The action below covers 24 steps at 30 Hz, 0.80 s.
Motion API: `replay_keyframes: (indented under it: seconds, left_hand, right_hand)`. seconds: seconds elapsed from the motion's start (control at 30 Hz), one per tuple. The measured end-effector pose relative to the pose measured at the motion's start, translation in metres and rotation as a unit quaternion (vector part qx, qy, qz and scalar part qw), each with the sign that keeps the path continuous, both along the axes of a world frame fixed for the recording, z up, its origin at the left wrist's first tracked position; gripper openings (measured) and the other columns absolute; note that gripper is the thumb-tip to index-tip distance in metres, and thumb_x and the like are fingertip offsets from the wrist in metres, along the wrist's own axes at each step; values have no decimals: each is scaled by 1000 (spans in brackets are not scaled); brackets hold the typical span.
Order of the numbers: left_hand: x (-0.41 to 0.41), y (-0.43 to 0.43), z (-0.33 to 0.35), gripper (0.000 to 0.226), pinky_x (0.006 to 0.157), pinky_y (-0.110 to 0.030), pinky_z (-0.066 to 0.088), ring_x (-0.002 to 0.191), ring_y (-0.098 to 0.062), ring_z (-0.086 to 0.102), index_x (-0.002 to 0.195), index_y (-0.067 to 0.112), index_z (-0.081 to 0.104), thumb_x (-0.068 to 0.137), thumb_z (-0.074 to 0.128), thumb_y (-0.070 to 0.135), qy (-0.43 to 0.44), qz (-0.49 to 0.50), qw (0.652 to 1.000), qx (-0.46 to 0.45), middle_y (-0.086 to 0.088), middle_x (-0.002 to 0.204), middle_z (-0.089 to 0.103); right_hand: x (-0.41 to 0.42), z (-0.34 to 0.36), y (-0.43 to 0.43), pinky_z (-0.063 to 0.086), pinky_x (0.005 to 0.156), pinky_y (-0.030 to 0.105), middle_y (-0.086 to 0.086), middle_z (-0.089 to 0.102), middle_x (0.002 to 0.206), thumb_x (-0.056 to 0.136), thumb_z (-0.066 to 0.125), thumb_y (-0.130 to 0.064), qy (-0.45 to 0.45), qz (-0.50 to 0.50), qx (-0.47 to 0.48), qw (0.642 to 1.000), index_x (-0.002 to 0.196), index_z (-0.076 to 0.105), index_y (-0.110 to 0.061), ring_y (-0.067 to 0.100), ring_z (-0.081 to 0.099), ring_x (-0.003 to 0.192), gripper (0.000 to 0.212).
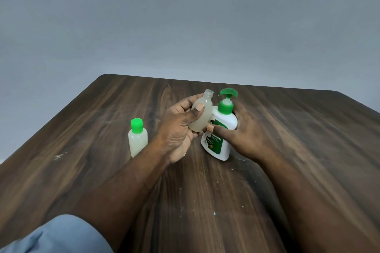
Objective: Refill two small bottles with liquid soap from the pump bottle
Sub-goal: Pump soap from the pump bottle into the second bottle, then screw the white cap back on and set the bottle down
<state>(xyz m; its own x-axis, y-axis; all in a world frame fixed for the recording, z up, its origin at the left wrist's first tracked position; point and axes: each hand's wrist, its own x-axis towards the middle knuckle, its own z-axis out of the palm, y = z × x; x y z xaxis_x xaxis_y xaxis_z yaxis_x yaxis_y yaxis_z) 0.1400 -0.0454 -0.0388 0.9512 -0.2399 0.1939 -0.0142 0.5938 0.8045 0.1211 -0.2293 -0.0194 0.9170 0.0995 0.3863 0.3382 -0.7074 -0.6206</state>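
My left hand (176,131) holds a small translucent bottle (202,112) with no cap on, tilted, its open neck close beside the green pump nozzle. A white pump bottle (221,129) with a green pump head and green label stands on the table. My right hand (244,129) wraps around its right side, thumb across the label. A second small bottle (137,138) with a green cap on stands upright on the table, to the left of my left hand and apart from it.
The dark wooden table (287,181) has its far edge just behind the bottles, with a grey wall beyond. Small pale specks lie on the wood near me. A light blue sleeve (61,236) shows at the bottom left.
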Motion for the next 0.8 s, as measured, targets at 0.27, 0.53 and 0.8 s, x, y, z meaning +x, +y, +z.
replay_keyframes:
  seconds: [0.27,0.53,0.8]
  left_hand:
    - [1,5,0,40,95,-51,61,104,-15,71,134,6,66,96,64,-5,-12,51,996,68,4,110,75]
    - [-16,12,-6,36,86,-30,61,97,-11,71,118,20,73,88,78,2,-93,167,955,229,-1,113,78]
    - [-36,37,-12,40,82,-26,62,96,-12,75,116,20,72,82,83,1,-110,187,933,289,8,107,79]
  right_hand:
    - [12,-11,-11,63,87,42,-8,73,114,81,90,-35,30,-5,92,995,125,56,-36,11,72,101,55]
    - [16,-13,-15,63,88,46,-8,74,112,76,93,-31,35,4,98,995,128,54,-37,12,73,100,65]
    - [10,-8,-19,59,98,40,-13,67,123,76,91,-38,-1,37,172,984,128,54,-39,7,67,111,64]
